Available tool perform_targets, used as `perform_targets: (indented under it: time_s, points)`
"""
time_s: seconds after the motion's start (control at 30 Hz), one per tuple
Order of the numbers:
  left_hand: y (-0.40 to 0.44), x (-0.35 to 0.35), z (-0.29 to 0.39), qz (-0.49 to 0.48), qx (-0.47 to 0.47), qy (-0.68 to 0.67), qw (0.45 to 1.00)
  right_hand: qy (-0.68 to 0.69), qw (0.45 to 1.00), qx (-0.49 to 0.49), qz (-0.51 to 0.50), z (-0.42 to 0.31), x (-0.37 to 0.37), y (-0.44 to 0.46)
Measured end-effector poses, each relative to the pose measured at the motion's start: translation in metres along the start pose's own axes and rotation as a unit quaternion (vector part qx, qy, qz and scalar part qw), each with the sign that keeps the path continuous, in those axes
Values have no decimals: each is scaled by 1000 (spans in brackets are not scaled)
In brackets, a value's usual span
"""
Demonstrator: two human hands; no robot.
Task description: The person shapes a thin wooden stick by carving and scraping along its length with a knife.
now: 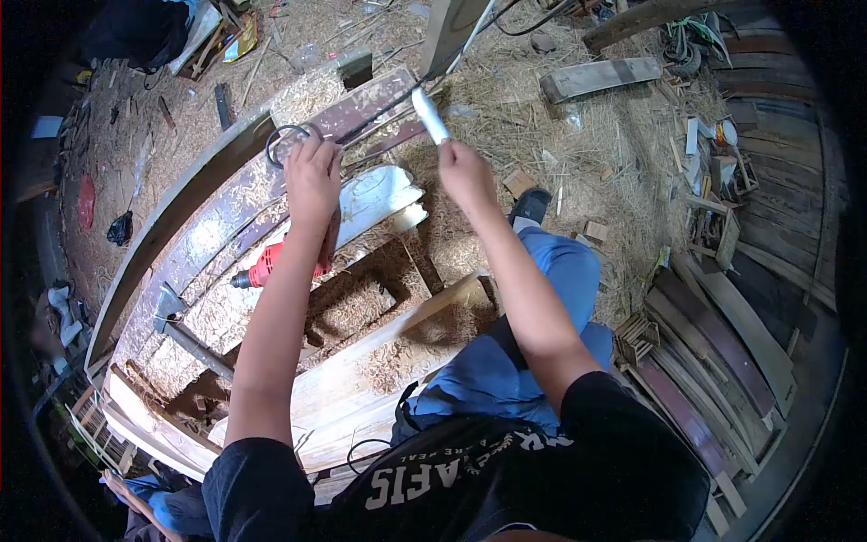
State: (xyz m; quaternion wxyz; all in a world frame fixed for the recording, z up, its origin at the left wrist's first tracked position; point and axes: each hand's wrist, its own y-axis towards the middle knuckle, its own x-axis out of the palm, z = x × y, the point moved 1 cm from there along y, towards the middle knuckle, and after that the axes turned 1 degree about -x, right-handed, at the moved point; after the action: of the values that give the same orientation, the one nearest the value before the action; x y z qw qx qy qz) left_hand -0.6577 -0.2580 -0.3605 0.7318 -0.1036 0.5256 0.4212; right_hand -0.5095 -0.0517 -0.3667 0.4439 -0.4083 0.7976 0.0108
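My right hand [466, 176] is closed round the lower end of a long white object [431, 116], held tilted above the shavings; its exact kind is not clear. My left hand [312, 174] is over the curved wooden planks, fingers curled on a black cable [379, 115] that loops beside the knuckles. The fingertips are partly hidden. Beneath my left forearm lies a red power drill [264, 266], partly covered by the arm. A hammer [191, 336] rests on the planks to the left. A pale, rough-ended board [375, 194] sits between my hands.
A long curved beam [172, 208] borders the planks at left. A wooden post [449, 36] stands ahead. A curved plank piece [601, 79] lies on the shaving-covered floor [506, 99]. Stacked boards [704, 361] are at right. Another person's hand [116, 486] shows at lower left.
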Motion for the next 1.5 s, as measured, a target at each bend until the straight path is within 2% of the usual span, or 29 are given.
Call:
perform_targets:
  time_s: [0.03,0.07,0.17,0.23,0.3,0.37,0.43,0.5,0.57,0.7,0.77,0.83,0.87,0.93,1.03,1.07,1.1,1.13,1.17,1.2,1.23,1.3,1.37,1.43,1.5]
  points:
    - [0,0,-1,1,-2,2,1000,35,999,34,-6,-1,-4,4]
    - [0,0,-1,1,-4,-4,1000,10,999,24,28,4,5,7]
    - [1,0,0,-6,-4,-5,1000,-37,999,-30,9,-8,28,-15]
    - [0,1,0,-13,-5,2,1000,-37,999,-19,14,-8,19,-13]
    - [0,1,-2,-1,-6,-9,1000,33,999,33,23,-5,1,-1]
    - [-1,0,-1,-2,-6,-6,1000,42,998,32,31,-6,14,-7]
    - [1,0,1,-3,0,-6,1000,11,1000,-23,-10,-11,36,-25]
    - [-1,0,1,-6,0,4,1000,-10,999,-32,-9,-11,30,-28]
    - [-2,0,1,10,5,6,1000,77,994,-1,-76,-11,16,-25]
    - [-3,-1,5,25,9,5,1000,124,992,2,-5,4,-2,-29]
    - [-6,0,3,61,54,21,996,166,986,12,12,14,-19,-35]
    - [-6,1,0,58,60,29,996,250,967,33,41,31,-46,-43]
    - [-5,0,5,87,73,32,993,258,963,38,69,44,-62,-51]
    - [-9,-3,9,122,89,26,988,400,913,22,72,71,-95,-71]
    - [-14,20,6,113,46,-52,991,407,896,24,176,111,-158,-128]
    - [-8,17,35,109,69,-63,990,408,888,43,206,116,-182,-156]
    - [-11,9,77,61,23,-190,980,360,904,66,223,141,-197,-172]
    - [-20,7,114,10,-27,-311,950,359,898,75,244,160,-208,-185]
    - [-24,21,143,-5,-29,-426,904,358,892,84,265,173,-218,-199]
    - [-27,22,181,-55,-57,-436,896,358,887,84,279,180,-227,-215]
    - [-34,3,231,-139,-118,-516,837,333,897,55,285,182,-238,-231]
    - [-46,-21,308,-236,-103,-554,791,301,905,21,299,172,-263,-266]
    - [-62,-37,363,-240,-57,-589,770,228,921,-11,317,150,-283,-303]
    - [-82,-75,413,-343,-78,-606,713,239,908,-30,342,154,-294,-325]
    - [-98,-85,439,-349,-35,-606,714,184,927,-36,325,151,-307,-350]
